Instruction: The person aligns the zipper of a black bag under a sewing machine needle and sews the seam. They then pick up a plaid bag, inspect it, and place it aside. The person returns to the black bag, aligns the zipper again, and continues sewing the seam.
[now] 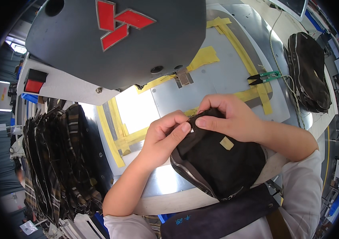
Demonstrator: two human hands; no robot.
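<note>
A dark bag piece with a zipper and a small beige patch lies at the front edge of the work surface. My left hand pinches its upper edge, thumb on top, near a small white tag. My right hand grips the same edge just to the right, its thumb pressed flat on the fabric and its fingers curled behind. Above them is the sewing machine's dark head with a red emblem, over a metal plate edged with yellow tape.
Green-handled snips and a cord lie to the right, beside a dark zippered pouch. A stack of dark plaid pieces hangs at the left. A red switch is on the machine's white housing. My apron shows below.
</note>
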